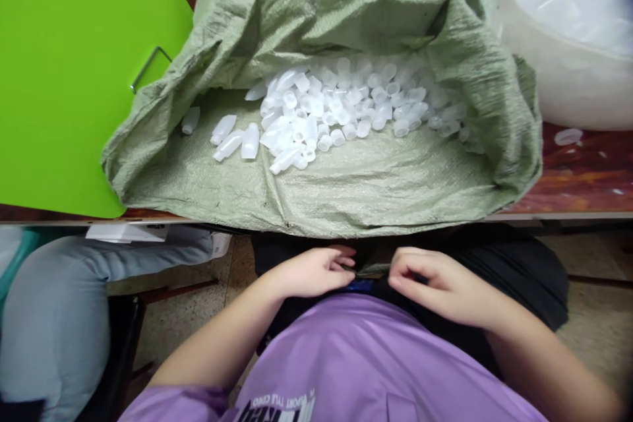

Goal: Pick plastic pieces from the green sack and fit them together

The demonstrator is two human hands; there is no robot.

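Observation:
A green woven sack [316,191] lies open on the table edge, holding several small translucent white plastic caps [326,112]. Both my hands are low in my lap, below the table edge, over dark fabric. My left hand [311,271] has its fingers curled and pinched together toward the middle. My right hand [430,280] is also curled, fingertips pinching near a small dark object between the two hands. What the fingers hold is too small to name. My purple shirt [356,369] fills the bottom of the view.
A bright green board [64,79] with a metal handle lies at left on the table. A large white translucent bag [568,46] stands at right, one loose cap [568,137] beside it. Another person's grey trouser leg [59,303] is at lower left.

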